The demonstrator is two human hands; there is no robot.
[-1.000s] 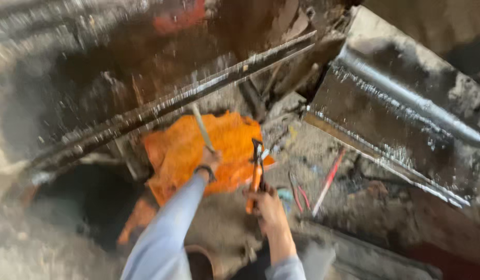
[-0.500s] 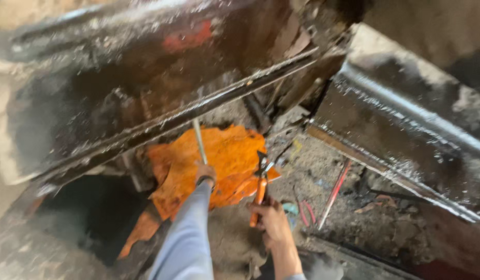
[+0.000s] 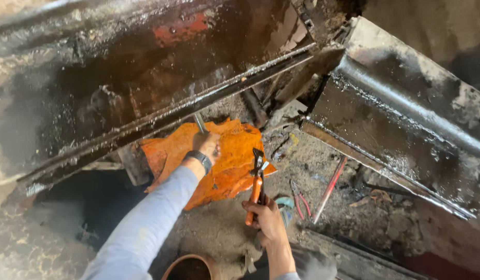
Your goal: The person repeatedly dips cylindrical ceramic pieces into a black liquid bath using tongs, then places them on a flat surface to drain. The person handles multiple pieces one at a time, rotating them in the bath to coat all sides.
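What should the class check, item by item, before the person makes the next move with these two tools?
1. Left hand grips the metal tool: ok.
2. Tool tip visible: not ok, hidden under the greasy beam.
3. Right hand closed on the orange pliers: ok.
4. Pliers biting anything: cannot tell.
5. Orange sheet lies beneath both hands: ok.
6. Red rod and small pliers lie apart from the hands: ok.

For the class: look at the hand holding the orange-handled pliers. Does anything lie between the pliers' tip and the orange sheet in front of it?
Nothing visible does. The right hand holds the orange-handled pliers upright, and their dark tip already overlaps the edge of the orange sheet. The left hand rests further up on the sheet, gripping a grey metal tool, off to the side.
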